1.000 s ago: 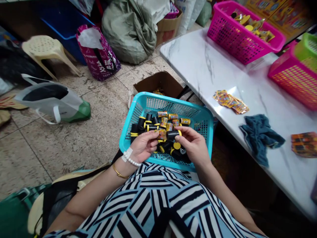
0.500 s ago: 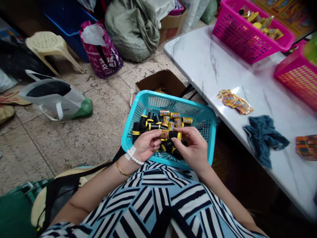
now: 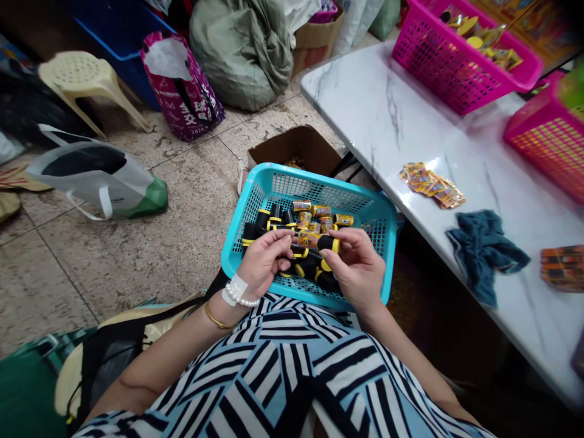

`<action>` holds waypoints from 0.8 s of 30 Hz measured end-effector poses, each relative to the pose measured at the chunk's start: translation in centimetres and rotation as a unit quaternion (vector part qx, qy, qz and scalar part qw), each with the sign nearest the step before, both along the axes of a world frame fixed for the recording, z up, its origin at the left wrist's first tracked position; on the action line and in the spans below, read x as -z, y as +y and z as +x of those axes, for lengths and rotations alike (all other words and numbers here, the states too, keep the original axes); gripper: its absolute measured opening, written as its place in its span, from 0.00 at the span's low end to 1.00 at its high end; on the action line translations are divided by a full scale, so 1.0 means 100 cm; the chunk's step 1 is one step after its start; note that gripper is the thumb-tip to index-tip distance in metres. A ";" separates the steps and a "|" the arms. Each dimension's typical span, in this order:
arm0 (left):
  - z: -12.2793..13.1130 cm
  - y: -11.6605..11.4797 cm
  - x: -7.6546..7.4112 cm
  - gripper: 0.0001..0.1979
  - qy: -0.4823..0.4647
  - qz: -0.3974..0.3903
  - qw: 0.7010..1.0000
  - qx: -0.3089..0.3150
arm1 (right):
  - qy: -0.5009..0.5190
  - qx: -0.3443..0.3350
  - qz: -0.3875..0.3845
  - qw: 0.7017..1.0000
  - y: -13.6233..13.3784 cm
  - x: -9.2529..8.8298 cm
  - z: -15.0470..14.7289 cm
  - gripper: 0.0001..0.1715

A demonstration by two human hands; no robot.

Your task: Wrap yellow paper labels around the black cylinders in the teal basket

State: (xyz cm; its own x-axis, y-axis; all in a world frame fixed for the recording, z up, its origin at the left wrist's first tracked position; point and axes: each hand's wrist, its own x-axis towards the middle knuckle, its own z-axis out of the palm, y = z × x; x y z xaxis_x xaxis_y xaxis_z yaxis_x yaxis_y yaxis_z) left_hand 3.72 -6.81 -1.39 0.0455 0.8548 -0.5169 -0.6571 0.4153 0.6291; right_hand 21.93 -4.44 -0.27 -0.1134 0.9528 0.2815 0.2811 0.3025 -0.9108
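Note:
Over the turquoise basket (image 3: 387, 255), my right hand (image 3: 358, 261) grips a small black cylinder (image 3: 327, 244) by its yellow-rimmed right end, between thumb and fingers. A printed orange-yellow sleeve (image 3: 308, 239) covers the cylinder's left part. At the sleeve's left end, my left hand (image 3: 269, 258) is closed in a pinch; the fine contact there is hard to make out. Below in the basket lie several black cylinders with yellow rims (image 3: 262, 219) and several printed ones (image 3: 321, 210). My hands partly hide the pile.
To the right, a marbled white table (image 3: 365, 91) bears flat printed sleeves (image 3: 431, 184), a dark blue cloth (image 3: 488, 249) and pink baskets (image 3: 456, 76). Behind the turquoise basket stands a cardboard box (image 3: 292, 143). A grey-green bag (image 3: 100, 179) and a cream stool (image 3: 82, 73) are at the left.
My left hand has shifted slightly left, from over the sleeve to its end, so more of the printed sleeve shows. My right hand keeps its grip on the cylinder. The view has shifted a little.

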 end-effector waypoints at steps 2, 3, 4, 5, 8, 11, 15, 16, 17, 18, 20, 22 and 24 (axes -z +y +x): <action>-0.001 0.000 -0.002 0.23 -0.001 0.013 0.999 0.053 | -0.013 -0.022 0.001 1.000 -0.002 -0.003 0.004 0.15; -0.002 0.001 -0.002 0.24 -0.011 0.022 0.995 0.096 | -0.019 -0.039 0.002 0.999 -0.004 -0.004 0.006 0.16; -0.003 0.001 -0.002 0.24 -0.021 0.031 0.990 0.136 | -0.028 -0.054 0.008 0.998 -0.006 -0.005 0.008 0.18; -0.003 0.002 -0.001 0.23 -0.027 0.040 0.985 0.166 | -0.039 -0.066 0.021 0.997 -0.007 -0.006 0.010 0.19; -0.004 0.004 0.001 0.19 -0.014 0.049 0.981 0.185 | -0.089 -0.082 0.085 0.989 -0.008 -0.007 0.015 0.25; -0.001 0.010 0.002 0.20 0.015 0.062 0.982 0.177 | -0.125 -0.089 0.104 0.983 -0.004 -0.006 0.018 0.25; 0.008 0.020 0.000 0.18 0.050 0.097 0.974 0.197 | -0.134 -0.092 0.078 0.984 0.003 -0.006 0.015 0.22; 0.011 0.023 -0.002 0.18 0.046 0.102 0.974 0.199 | -0.133 -0.091 0.074 0.984 0.004 -0.005 0.014 0.22; 0.014 0.025 -0.003 0.18 0.037 0.105 0.974 0.197 | -0.132 -0.089 0.073 0.985 0.005 -0.005 0.013 0.21; 0.017 0.026 -0.005 0.18 0.026 0.108 0.975 0.191 | -0.130 -0.085 0.072 0.985 0.006 -0.005 0.012 0.20; 0.021 0.029 -0.007 0.19 0.005 0.106 0.978 0.181 | -0.122 -0.069 0.065 0.988 0.008 -0.004 0.011 0.20; 0.021 0.030 -0.009 0.23 -0.011 0.086 0.980 0.182 | -0.106 -0.043 0.045 0.992 0.009 -0.004 0.013 0.20; 0.018 0.031 -0.009 0.26 -0.021 0.050 0.981 0.187 | -0.088 -0.024 0.017 0.996 0.010 -0.003 0.016 0.21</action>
State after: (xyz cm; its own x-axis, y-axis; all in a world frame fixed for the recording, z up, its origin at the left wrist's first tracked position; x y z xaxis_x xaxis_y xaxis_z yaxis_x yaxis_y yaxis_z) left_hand 5.47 -3.74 -0.48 0.3845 0.8212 -0.4217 -0.4964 0.5691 0.6555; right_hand 23.50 -3.42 0.03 -0.2102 0.9351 0.2854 0.4204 0.3500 -0.8372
